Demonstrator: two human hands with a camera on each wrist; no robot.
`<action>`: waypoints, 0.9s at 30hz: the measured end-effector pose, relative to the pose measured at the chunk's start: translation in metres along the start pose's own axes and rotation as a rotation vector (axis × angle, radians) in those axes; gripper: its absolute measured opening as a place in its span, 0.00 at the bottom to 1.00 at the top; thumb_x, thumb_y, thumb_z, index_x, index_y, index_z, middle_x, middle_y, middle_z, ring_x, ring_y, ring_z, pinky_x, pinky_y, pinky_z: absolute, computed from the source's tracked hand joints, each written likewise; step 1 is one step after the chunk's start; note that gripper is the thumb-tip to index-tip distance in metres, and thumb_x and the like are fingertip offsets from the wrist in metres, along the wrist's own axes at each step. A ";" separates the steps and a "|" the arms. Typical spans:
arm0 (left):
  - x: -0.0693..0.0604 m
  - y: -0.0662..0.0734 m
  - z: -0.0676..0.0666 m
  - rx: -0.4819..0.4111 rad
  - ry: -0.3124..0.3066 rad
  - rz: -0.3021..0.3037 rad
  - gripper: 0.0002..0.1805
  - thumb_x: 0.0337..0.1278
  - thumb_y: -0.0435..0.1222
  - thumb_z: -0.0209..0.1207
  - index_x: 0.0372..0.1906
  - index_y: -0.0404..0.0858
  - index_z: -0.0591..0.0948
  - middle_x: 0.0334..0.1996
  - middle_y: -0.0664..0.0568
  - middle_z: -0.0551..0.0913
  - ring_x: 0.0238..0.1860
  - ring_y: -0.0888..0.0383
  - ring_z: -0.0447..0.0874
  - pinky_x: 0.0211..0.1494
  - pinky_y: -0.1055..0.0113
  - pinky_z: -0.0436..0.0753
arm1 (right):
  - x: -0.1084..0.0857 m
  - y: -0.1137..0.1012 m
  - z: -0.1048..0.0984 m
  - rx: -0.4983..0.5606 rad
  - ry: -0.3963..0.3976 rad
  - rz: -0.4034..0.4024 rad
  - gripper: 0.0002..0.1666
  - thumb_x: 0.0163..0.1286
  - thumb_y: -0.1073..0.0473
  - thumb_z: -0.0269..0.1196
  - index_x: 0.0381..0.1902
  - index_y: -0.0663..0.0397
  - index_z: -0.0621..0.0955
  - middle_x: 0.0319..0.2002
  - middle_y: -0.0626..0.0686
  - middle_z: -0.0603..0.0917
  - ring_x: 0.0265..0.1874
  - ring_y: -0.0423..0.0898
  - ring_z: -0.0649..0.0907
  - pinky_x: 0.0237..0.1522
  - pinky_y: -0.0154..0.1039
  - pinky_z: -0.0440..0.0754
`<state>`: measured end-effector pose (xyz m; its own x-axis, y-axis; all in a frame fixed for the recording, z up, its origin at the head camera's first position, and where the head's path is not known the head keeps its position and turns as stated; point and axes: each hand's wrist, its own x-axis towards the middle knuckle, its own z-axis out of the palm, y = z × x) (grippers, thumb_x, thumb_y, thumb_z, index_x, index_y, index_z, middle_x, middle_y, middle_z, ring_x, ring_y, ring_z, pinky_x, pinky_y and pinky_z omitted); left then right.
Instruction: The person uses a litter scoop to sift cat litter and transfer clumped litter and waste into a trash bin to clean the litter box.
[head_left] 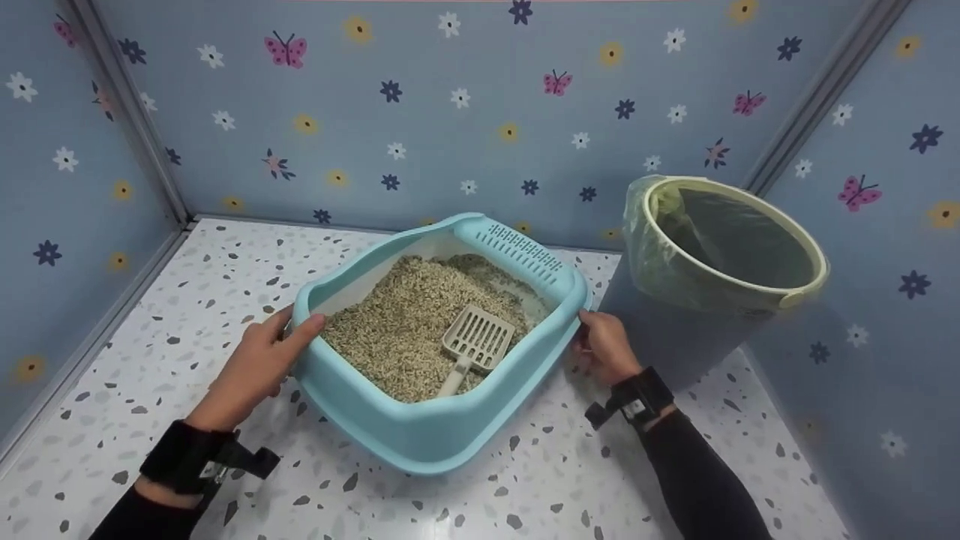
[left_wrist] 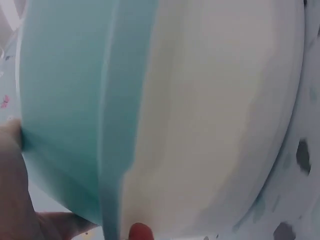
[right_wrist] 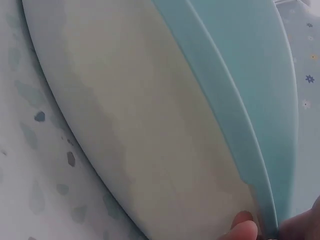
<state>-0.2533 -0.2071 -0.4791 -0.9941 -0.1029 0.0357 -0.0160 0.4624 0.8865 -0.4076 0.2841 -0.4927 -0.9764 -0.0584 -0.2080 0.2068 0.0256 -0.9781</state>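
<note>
A light-blue litter box (head_left: 420, 439) with a pale lower body (left_wrist: 215, 115) stands between my hands, full of tan, grainy cat litter (head_left: 405, 322) heaped toward its left side. On the litter lies a beige slotted scoop (head_left: 478, 337), its handle pointing to the near wall. My left hand (head_left: 259, 360) grips the left corner, thumb over the rim and the other fingers partly hidden beyond it. At the right corner, my right hand (head_left: 606, 345) holds the rim from outside; its fingertips (right_wrist: 243, 231) show under the blue edge. Whether the base is fully on the floor, I cannot tell.
Close to the right hand stands a grey trash bin (head_left: 667, 330) with a yellowish bag (head_left: 645, 247) over its pale rim. A speckled white floor (head_left: 187, 315) lies beneath. Blue flowered panels (head_left: 450, 127) wall in the back and both sides.
</note>
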 end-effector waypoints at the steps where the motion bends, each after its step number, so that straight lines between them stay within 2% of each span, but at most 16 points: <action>1: -0.001 0.000 0.000 -0.006 0.007 -0.004 0.49 0.81 0.69 0.54 0.88 0.40 0.65 0.55 0.35 0.85 0.36 0.44 0.84 0.31 0.56 0.85 | 0.002 0.000 -0.001 0.015 -0.001 -0.003 0.22 0.90 0.53 0.54 0.35 0.59 0.81 0.22 0.50 0.76 0.19 0.44 0.75 0.22 0.39 0.71; 2: 0.000 0.001 0.000 -0.009 0.011 -0.009 0.49 0.80 0.69 0.54 0.88 0.40 0.66 0.54 0.35 0.85 0.35 0.45 0.83 0.30 0.58 0.84 | 0.004 0.000 -0.002 0.026 -0.007 -0.007 0.22 0.91 0.54 0.54 0.35 0.59 0.81 0.22 0.50 0.76 0.19 0.44 0.74 0.22 0.39 0.70; 4: 0.002 0.001 -0.001 -0.002 0.024 -0.012 0.49 0.80 0.69 0.55 0.87 0.39 0.67 0.56 0.35 0.85 0.38 0.47 0.83 0.33 0.57 0.84 | 0.004 0.000 -0.003 0.024 -0.024 -0.012 0.23 0.91 0.54 0.52 0.34 0.60 0.80 0.22 0.50 0.75 0.19 0.43 0.73 0.22 0.38 0.68; 9: 0.020 -0.007 -0.007 0.032 0.020 -0.007 0.48 0.80 0.70 0.52 0.86 0.40 0.70 0.61 0.35 0.83 0.44 0.45 0.82 0.42 0.54 0.83 | -0.005 0.004 -0.003 -0.038 -0.036 -0.022 0.22 0.93 0.53 0.49 0.38 0.60 0.77 0.25 0.51 0.76 0.21 0.43 0.74 0.23 0.37 0.69; 13: 0.038 -0.013 -0.017 0.019 -0.008 -0.029 0.49 0.80 0.72 0.50 0.87 0.42 0.68 0.66 0.35 0.79 0.46 0.45 0.78 0.40 0.57 0.81 | -0.024 0.010 -0.002 -0.066 -0.055 -0.034 0.21 0.94 0.52 0.49 0.41 0.60 0.76 0.28 0.52 0.78 0.23 0.44 0.76 0.24 0.36 0.71; 17: 0.046 -0.014 -0.024 0.002 -0.014 -0.056 0.52 0.78 0.74 0.49 0.89 0.41 0.65 0.68 0.33 0.76 0.47 0.45 0.75 0.40 0.58 0.80 | -0.035 0.014 0.000 -0.074 -0.074 -0.037 0.19 0.93 0.53 0.50 0.41 0.60 0.76 0.28 0.52 0.79 0.23 0.44 0.76 0.24 0.35 0.71; 21: 0.039 -0.009 -0.022 -0.004 -0.035 -0.124 0.61 0.76 0.78 0.43 0.91 0.36 0.54 0.75 0.26 0.69 0.56 0.38 0.76 0.41 0.56 0.80 | -0.029 0.013 -0.004 -0.035 -0.026 -0.010 0.21 0.92 0.52 0.50 0.41 0.60 0.78 0.29 0.54 0.81 0.22 0.45 0.78 0.24 0.37 0.72; 23: 0.031 -0.004 -0.017 -0.015 -0.055 -0.169 0.63 0.75 0.79 0.41 0.91 0.32 0.52 0.73 0.23 0.70 0.57 0.36 0.77 0.41 0.54 0.82 | -0.023 0.011 -0.007 -0.003 0.012 0.001 0.21 0.92 0.51 0.50 0.41 0.60 0.78 0.29 0.55 0.80 0.21 0.45 0.78 0.23 0.38 0.72; 24: 0.026 -0.002 -0.014 -0.025 -0.065 -0.194 0.64 0.75 0.79 0.41 0.90 0.30 0.51 0.71 0.23 0.72 0.56 0.37 0.78 0.40 0.53 0.83 | -0.019 0.010 -0.009 -0.001 0.032 0.002 0.22 0.93 0.51 0.49 0.41 0.60 0.78 0.29 0.54 0.80 0.21 0.45 0.78 0.23 0.38 0.73; 27: 0.012 0.004 -0.004 -0.084 -0.092 -0.245 0.60 0.76 0.78 0.43 0.85 0.29 0.59 0.53 0.31 0.80 0.44 0.42 0.82 0.35 0.53 0.83 | -0.011 0.007 -0.015 0.008 0.085 0.018 0.21 0.92 0.51 0.49 0.39 0.59 0.76 0.27 0.53 0.78 0.20 0.44 0.76 0.22 0.37 0.71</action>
<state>-0.2649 -0.2101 -0.4732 -0.9673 -0.1204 -0.2232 -0.2521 0.3589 0.8987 -0.3965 0.2998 -0.4974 -0.9742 0.0266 -0.2242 0.2247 0.0176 -0.9743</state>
